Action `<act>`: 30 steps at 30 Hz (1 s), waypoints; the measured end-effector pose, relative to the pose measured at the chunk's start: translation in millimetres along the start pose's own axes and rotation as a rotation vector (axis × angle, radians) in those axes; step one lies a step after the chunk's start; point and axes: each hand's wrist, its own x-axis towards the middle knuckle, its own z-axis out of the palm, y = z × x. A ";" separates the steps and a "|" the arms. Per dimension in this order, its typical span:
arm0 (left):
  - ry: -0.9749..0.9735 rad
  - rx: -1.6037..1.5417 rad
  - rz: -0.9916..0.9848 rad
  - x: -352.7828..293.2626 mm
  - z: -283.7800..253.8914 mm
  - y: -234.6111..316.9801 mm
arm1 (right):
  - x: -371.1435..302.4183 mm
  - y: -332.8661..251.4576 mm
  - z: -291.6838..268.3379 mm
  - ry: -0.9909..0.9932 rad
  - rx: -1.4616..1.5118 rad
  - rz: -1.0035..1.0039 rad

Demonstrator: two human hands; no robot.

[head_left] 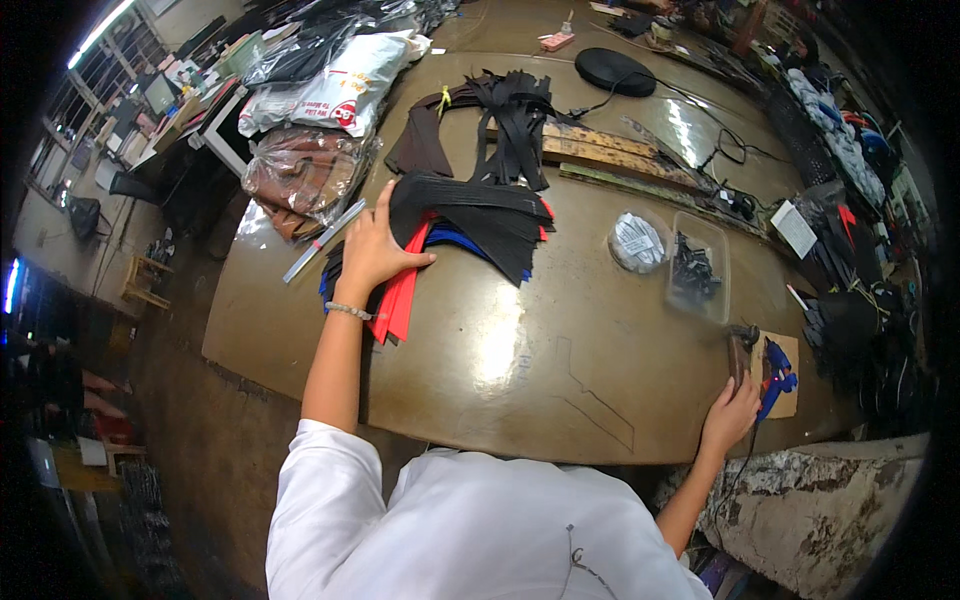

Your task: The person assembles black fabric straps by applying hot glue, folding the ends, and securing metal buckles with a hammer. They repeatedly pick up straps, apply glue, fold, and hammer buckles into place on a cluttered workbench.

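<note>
My left hand (375,250) lies on a fanned pile of cut strips, with its thumb and fingers spread apart. Black strips (470,215) are on top of the pile. Red strips (398,300) stick out below the thumb, and blue ones (455,238) show between the layers. Far to the right, my right hand (733,410) has its fingers round the near end of a brown tool (739,358) with a dark head; its exact kind is unclear. A blue glue gun (776,378) lies beside that hand on a tan board (788,398).
Right of the pile stand a clear tub of black pieces (697,270) and a round container (638,243). Wooden bars (625,155), more dark strips (510,110) and a black roll (614,72) lie farther back. Plastic-wrapped bundles (310,175) and a clear ruler (322,242) are at left.
</note>
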 end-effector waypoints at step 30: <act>-0.079 0.077 0.103 -20.0 -43.4 -9.0 | -0.1 -5.9 -4.8 0.010 0.021 -0.014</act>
